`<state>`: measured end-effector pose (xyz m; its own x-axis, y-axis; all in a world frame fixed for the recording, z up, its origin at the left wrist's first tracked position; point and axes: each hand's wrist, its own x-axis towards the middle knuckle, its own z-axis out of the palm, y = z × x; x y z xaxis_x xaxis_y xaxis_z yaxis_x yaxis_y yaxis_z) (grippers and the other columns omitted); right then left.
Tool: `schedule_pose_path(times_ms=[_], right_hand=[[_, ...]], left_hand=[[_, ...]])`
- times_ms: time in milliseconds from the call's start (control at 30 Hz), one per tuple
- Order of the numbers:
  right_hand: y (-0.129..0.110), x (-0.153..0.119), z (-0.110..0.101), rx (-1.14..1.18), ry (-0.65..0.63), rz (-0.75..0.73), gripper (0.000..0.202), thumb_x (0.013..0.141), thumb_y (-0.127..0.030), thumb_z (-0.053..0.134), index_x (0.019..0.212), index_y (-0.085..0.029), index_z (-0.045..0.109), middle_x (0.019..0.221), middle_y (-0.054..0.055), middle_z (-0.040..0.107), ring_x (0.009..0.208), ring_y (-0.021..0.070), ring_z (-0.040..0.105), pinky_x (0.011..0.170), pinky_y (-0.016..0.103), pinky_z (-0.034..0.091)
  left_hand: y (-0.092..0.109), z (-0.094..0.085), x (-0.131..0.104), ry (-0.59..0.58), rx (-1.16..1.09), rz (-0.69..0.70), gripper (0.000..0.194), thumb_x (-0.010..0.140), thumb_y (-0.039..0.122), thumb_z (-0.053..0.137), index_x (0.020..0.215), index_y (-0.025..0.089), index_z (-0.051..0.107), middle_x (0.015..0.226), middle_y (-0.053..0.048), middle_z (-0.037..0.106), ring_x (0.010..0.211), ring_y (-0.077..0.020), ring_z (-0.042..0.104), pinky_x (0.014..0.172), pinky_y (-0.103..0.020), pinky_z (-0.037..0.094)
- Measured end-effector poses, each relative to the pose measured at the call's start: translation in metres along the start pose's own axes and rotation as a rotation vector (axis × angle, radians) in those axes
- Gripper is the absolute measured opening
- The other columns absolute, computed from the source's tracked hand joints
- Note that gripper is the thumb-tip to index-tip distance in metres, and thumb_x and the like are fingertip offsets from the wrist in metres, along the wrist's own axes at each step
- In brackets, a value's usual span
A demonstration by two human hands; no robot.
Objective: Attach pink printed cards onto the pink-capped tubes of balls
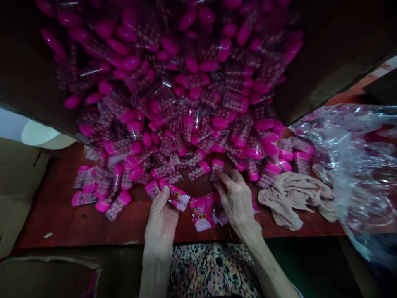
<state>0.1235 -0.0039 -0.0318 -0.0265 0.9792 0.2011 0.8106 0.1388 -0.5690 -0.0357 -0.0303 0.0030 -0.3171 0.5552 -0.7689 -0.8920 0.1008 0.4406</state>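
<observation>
Reaching past the stack of pink labels (203, 213) on the red-brown tabletop (62, 219), your right hand (236, 199) pinches a clear pink-capped tube (217, 167) just beyond that stack, fingertips narrowed around it. Your left hand (161, 216), just left of the labels, grips one label (175, 195) whose long axis runs diagonally, up-left to down-right, toward the stack. The tube lies up and right of that held label, nearer your right hand. The heap of tubes (173, 103) spreads beyond the labels; a beige cloth (294, 198) rests to their right.
</observation>
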Motion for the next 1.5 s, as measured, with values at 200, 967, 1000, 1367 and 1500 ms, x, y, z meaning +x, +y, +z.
schedule_pose_path(times_ms=[200, 967, 1000, 1367, 1500], right_hand=[[-0.003, 0.006, 0.009, -0.097, 0.106, 0.117, 0.051, 0.085, -0.045, 0.049, 0.121, -0.008, 0.051, 0.105, 0.017, 0.055, 0.096, 0.0300, 0.053, 0.080, 0.043, 0.047], [-0.044, -0.005, -0.018, 1.104, -0.244, 0.568, 0.040, 0.058, -0.028, 0.078, 0.087, -0.020, 0.052, 0.069, -0.004, 0.057, 0.059, 0.0099, 0.054, 0.056, 0.021, 0.048], [-0.045, -0.005, -0.016, 1.122, -0.260, 0.572, 0.040, 0.057, -0.027, 0.079, 0.087, -0.020, 0.053, 0.068, -0.005, 0.056, 0.059, 0.0097, 0.054, 0.057, 0.021, 0.048], [-0.042, -0.007, -0.014, 1.160, -0.146, 0.563, 0.029, 0.066, -0.037, 0.074, 0.074, -0.018, 0.052, 0.056, -0.008, 0.047, 0.043, 0.0033, 0.037, 0.038, 0.014, 0.033], [-0.045, -0.018, -0.022, 1.120, -0.226, 0.540, 0.029, 0.080, -0.047, 0.057, 0.081, -0.018, 0.051, 0.054, -0.006, 0.053, 0.035, 0.0029, 0.036, 0.033, 0.014, 0.027]], left_hand=[[-0.002, 0.005, -0.001, 0.001, -0.019, -0.019, 0.026, 0.083, 0.003, 0.048, 0.066, 0.015, 0.063, 0.060, 0.001, 0.068, 0.052, -0.0088, 0.063, 0.056, -0.019, 0.053], [-0.020, 0.011, -0.007, -0.188, 0.213, 0.188, 0.014, 0.061, 0.021, 0.076, 0.065, 0.014, 0.065, 0.062, 0.002, 0.067, 0.056, -0.0072, 0.059, 0.058, -0.018, 0.048], [-0.021, 0.010, -0.006, -0.180, 0.228, 0.191, 0.016, 0.059, 0.023, 0.077, 0.065, 0.014, 0.065, 0.061, 0.002, 0.066, 0.055, -0.0068, 0.058, 0.056, -0.018, 0.047], [-0.022, 0.003, 0.004, -0.147, 0.386, 0.241, 0.028, 0.056, 0.033, 0.078, 0.063, 0.013, 0.059, 0.053, 0.004, 0.060, 0.042, -0.0059, 0.049, 0.038, -0.017, 0.034], [-0.018, 0.003, 0.005, -0.120, 0.341, 0.278, 0.028, 0.057, 0.031, 0.078, 0.063, 0.015, 0.056, 0.053, 0.005, 0.058, 0.043, -0.0056, 0.049, 0.038, -0.017, 0.034]])
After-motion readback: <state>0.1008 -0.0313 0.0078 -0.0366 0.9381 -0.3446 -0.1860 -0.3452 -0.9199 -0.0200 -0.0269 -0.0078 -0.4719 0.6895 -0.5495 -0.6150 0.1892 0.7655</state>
